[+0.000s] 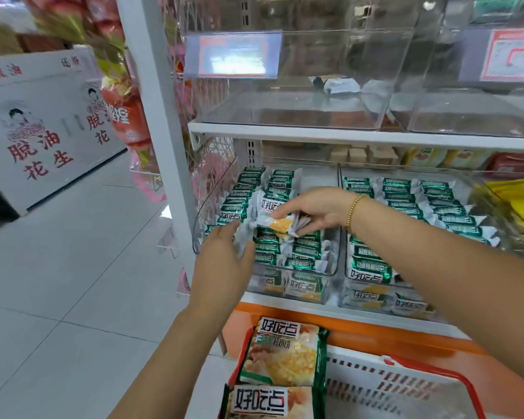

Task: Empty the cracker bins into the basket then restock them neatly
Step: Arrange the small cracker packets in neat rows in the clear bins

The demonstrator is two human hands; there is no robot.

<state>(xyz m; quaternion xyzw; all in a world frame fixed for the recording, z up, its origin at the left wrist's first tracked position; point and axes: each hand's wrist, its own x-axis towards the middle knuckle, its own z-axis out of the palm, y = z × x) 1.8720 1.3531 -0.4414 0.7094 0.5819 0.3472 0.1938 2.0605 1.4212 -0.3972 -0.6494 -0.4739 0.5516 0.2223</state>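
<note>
Two clear cracker bins stand side by side on the lower shelf: the left bin and the right bin, both filled with rows of small green-and-silver cracker packets. Over the left bin, my right hand and my left hand hold one cracker packet between them, each pinching an end. Below, a white basket with red handles sits at the shelf foot, with two large cracker bags at its left side.
The upper shelf carries nearly empty clear bins, with one loose packet inside. A white shelf post rises at left. Open tiled floor lies to the left, with white printed cartons beyond.
</note>
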